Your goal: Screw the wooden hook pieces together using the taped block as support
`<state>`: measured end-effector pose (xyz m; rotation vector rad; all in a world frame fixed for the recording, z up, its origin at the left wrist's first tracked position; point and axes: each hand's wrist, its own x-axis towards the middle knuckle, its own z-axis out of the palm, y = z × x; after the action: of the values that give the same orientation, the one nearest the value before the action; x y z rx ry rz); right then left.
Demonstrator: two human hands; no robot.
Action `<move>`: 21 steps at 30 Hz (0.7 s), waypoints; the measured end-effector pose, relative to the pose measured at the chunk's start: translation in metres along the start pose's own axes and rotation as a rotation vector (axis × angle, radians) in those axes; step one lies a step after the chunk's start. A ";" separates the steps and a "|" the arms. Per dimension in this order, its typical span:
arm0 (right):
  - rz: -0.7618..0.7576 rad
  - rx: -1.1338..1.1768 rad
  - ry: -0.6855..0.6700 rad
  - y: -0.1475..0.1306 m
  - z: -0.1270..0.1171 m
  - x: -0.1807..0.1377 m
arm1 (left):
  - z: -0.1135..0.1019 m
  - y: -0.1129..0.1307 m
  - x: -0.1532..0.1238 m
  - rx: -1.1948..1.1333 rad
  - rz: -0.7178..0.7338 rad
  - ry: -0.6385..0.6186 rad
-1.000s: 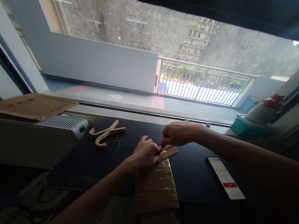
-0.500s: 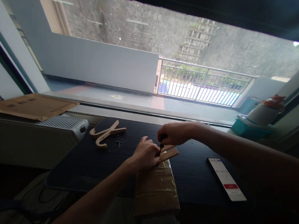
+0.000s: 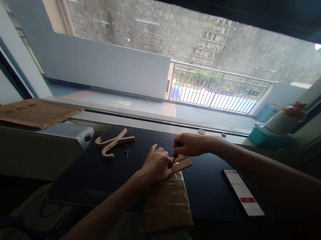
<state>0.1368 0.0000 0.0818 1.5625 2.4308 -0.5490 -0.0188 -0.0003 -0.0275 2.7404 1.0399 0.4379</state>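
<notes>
My right hand [image 3: 184, 144] is wrapped around the dark handle of a screwdriver [image 3: 175, 156], whose shaft points down at a wooden piece [image 3: 182, 166]. Pressed onto that piece is my left hand [image 3: 157, 164], its fingers closed on the wood by the screwdriver tip; the tip itself is hidden. The wooden piece rests across the far end of a taped cardboard block [image 3: 168, 207]. Two crossed wooden hook-shaped pieces [image 3: 115, 142] lie on the dark table [image 3: 105, 181] to the left, with several small screws [image 3: 127, 152] close by.
A phone [image 3: 243, 193] showing a timer lies on the right of the table. Left stands a white heater-like unit [image 3: 72, 131] with a brown envelope [image 3: 33, 113] on top. A teal box [image 3: 268, 137] sits at the right sill, and a small roll [image 3: 201, 131] lies behind my right hand.
My right hand has shifted slightly right with the screwdriver, which leans more. My left hand stays on the wooden piece. The small roll on the sill has come into view.
</notes>
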 end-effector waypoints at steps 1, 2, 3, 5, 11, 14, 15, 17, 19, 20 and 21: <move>0.019 -0.008 0.023 0.000 0.001 0.001 | 0.000 0.000 0.000 0.003 0.002 -0.001; 0.034 -0.024 0.044 -0.001 0.000 0.002 | 0.000 -0.001 0.000 0.005 0.004 -0.001; 0.037 -0.041 0.052 -0.002 0.000 0.002 | 0.001 -0.001 0.000 0.006 0.006 0.000; -0.007 -0.050 0.030 -0.004 -0.003 0.001 | 0.002 -0.002 -0.001 0.005 0.008 0.006; -0.141 -0.046 -0.032 -0.009 -0.005 -0.005 | 0.002 -0.002 -0.003 0.040 0.051 0.060; -0.149 -0.035 -0.022 -0.007 -0.002 -0.008 | -0.001 0.003 -0.006 0.074 0.053 0.073; -0.149 -0.029 -0.021 -0.006 -0.001 -0.008 | -0.002 0.004 -0.006 0.078 0.047 0.072; -0.142 -0.024 -0.020 -0.005 0.000 -0.010 | -0.003 0.007 -0.008 0.070 0.024 0.064; -0.131 -0.024 -0.018 -0.005 -0.001 -0.011 | -0.003 0.008 -0.008 0.051 -0.006 0.047; -0.128 -0.022 -0.017 -0.005 -0.001 -0.011 | -0.003 0.009 -0.008 0.041 -0.020 0.040; -0.126 -0.020 -0.017 -0.005 -0.002 -0.011 | -0.002 0.008 -0.008 0.032 -0.032 0.036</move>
<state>0.1369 -0.0106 0.0883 1.3988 2.5263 -0.5546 -0.0198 -0.0115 -0.0245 2.7489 1.1072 0.4715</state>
